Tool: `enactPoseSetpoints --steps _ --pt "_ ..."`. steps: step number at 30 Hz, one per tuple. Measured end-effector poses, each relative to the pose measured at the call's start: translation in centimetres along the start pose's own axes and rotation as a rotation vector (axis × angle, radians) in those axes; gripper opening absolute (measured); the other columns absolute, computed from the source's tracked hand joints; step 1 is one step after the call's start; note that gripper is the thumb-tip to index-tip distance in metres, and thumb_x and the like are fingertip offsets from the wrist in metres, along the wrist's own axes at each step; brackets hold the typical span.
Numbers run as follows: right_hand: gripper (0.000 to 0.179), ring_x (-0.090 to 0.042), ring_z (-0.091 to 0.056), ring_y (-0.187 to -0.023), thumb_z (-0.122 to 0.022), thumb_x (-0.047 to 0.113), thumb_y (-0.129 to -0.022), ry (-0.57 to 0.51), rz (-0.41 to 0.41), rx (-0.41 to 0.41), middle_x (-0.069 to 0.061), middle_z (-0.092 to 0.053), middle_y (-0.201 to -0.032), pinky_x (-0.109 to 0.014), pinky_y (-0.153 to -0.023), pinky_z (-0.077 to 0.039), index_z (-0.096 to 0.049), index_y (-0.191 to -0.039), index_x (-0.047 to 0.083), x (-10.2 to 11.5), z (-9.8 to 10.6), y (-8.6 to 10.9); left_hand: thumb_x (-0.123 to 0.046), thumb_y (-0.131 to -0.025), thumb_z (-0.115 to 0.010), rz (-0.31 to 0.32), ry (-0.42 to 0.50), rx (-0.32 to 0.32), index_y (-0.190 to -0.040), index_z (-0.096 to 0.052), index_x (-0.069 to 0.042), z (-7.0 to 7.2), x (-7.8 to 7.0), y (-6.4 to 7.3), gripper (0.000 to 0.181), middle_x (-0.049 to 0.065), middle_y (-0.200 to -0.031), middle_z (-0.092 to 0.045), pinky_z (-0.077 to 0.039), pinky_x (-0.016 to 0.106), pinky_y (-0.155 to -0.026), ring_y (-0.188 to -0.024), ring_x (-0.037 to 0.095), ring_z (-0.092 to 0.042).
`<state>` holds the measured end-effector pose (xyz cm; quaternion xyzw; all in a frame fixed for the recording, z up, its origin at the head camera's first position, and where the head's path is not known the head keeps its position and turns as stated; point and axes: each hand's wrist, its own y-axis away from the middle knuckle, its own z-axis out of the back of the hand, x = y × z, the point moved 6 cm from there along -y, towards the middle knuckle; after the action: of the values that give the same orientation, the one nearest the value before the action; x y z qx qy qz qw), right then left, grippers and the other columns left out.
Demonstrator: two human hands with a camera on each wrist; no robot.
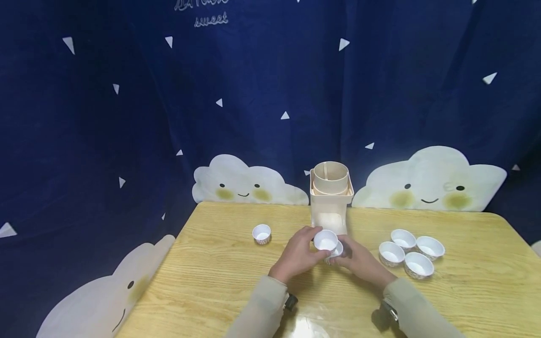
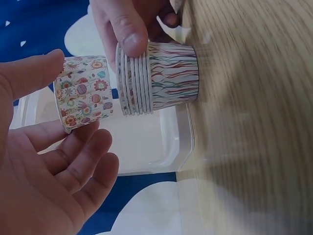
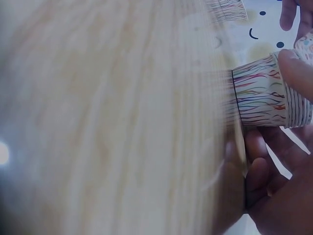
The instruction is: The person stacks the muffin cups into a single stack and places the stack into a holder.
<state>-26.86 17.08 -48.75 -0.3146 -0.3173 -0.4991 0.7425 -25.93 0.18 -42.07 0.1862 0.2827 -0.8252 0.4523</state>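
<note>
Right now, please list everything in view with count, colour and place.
Table: one, light wood, foreground
Backdrop: one, dark blue, behind
Triangles: many, white, on backdrop
Smiling clouds: three, white, behind and beside table
Lettering: two lines, pale, backdrop top
Upright holder: one, beige, table's far side
Single cup: one, white inside, table left
Grouped cups: four, white inside, table right
Cup stack: one (cups uncountable), white with coloured waves, centre
Floral cup: one, white, multicoloured, beside stack
Wrist devices: two, dark, at sleeves
Sleeves: two, beige, at wrists
Left hand: one, bare, holding floral cup
Right hand: one, bare, holding stack
</note>
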Motion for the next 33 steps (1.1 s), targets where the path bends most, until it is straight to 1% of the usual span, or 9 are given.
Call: enactPoseSetpoints --steps 5,9,13,15,17,22,25,29,33 --pt "0.061 -0.026 -0.061 -0.111 -0.079 0.035 -0.082 0.019 0.002 -0.003 -0.010 -0.067 -0.124 -0.050 -0.097 -0.047 -0.055 -0.133 0.011 0.0 0.1 0.0 -0.031 -0.084 -0.077 0.003 0.001 0.004 -0.132 -0.061 -0.012 -0.1 -0.2 -0.1 0.054 0.003 -0.119 -0.067 -0.050 0.026 -0.093 -0.107 0.014 -0.062" --pt "0.060 -0.025 -0.061 -0.109 -0.079 0.033 -0.083 0.011 0.002 0.007 -0.011 -0.066 -0.123 -0.047 -0.094 -0.048 -0.055 -0.133 0.010 0.1 0.2 0.0 -0.032 -0.084 -0.077 0.004 0.002 0.018 -0.131 -0.061 -0.014 -0.2 -0.3 -0.2 0.053 0.003 -0.120 -0.067 -0.049 0.025 -0.092 -0.106 0.013 -0.062" --pt "0.061 -0.021 -0.061 -0.103 -0.079 0.032 -0.083 -0.008 -0.010 0.023 -0.011 -0.067 -0.121 -0.038 -0.088 -0.049 -0.054 -0.134 0.009 0.1 0.1 0.0 -0.031 -0.085 -0.077 0.000 0.004 0.026 -0.131 -0.061 -0.014 -0.5 -0.2 -0.4 0.052 0.003 -0.117 -0.067 -0.048 0.022 -0.088 -0.103 0.017 -0.063" --pt "0.062 -0.020 -0.061 -0.102 -0.078 0.030 -0.084 -0.019 -0.010 0.030 -0.011 -0.066 -0.121 -0.036 -0.087 -0.049 -0.053 -0.135 0.009 0.2 0.1 -0.1 -0.031 -0.085 -0.077 0.001 0.000 0.030 -0.130 -0.061 -0.013 -0.7 0.0 -0.4 0.051 0.003 -0.115 -0.067 -0.048 0.021 -0.086 -0.102 0.019 -0.064" --pt "0.061 -0.020 -0.061 -0.103 -0.077 0.029 -0.084 -0.021 -0.004 0.035 -0.012 -0.066 -0.122 -0.037 -0.087 -0.049 -0.052 -0.136 0.008 0.2 0.0 -0.1 -0.030 -0.084 -0.077 0.002 -0.004 0.033 -0.130 -0.061 -0.012 -0.9 0.1 -0.4 0.051 0.004 -0.113 -0.067 -0.048 0.020 -0.085 -0.101 0.020 -0.064" --pt "0.061 -0.023 -0.061 -0.106 -0.077 0.028 -0.085 -0.001 -0.004 0.028 -0.012 -0.066 -0.123 -0.042 -0.090 -0.050 -0.052 -0.137 0.008 -0.2 0.0 -0.2 -0.030 -0.084 -0.077 0.002 -0.016 0.040 -0.130 -0.062 -0.013 -1.2 0.2 -0.6 0.051 0.003 -0.113 -0.067 -0.048 0.020 -0.084 -0.099 0.018 -0.064" --pt "0.061 -0.020 -0.061 -0.103 -0.076 0.030 -0.085 0.017 -0.004 0.025 -0.010 -0.067 -0.120 -0.039 -0.089 -0.050 -0.052 -0.137 0.010 -0.4 0.0 -0.3 -0.031 -0.085 -0.076 0.001 -0.030 0.042 -0.129 -0.062 -0.014 -1.3 0.1 -0.7 0.050 0.003 -0.113 -0.068 -0.048 0.019 -0.083 -0.099 0.016 -0.064" --pt "0.061 -0.018 -0.059 -0.098 -0.076 0.030 -0.085 0.013 -0.007 0.030 -0.008 -0.067 -0.116 -0.036 -0.086 -0.049 -0.052 -0.137 0.010 -0.4 -0.1 -0.4 -0.032 -0.084 -0.076 0.001 -0.043 0.044 -0.128 -0.064 -0.015 -1.4 0.1 -1.0 0.048 0.002 -0.112 -0.068 -0.047 0.019 -0.084 -0.099 0.014 -0.063" --pt "0.059 -0.020 -0.059 -0.099 -0.076 0.026 -0.085 -0.007 -0.013 0.042 -0.010 -0.066 -0.118 -0.037 -0.086 -0.048 -0.051 -0.136 0.008 -0.4 0.0 -0.4 -0.032 -0.083 -0.078 0.006 -0.037 0.051 -0.126 -0.065 -0.016 -1.7 0.2 -1.1 0.047 0.001 -0.111 -0.067 -0.046 0.017 -0.082 -0.098 0.014 -0.062"
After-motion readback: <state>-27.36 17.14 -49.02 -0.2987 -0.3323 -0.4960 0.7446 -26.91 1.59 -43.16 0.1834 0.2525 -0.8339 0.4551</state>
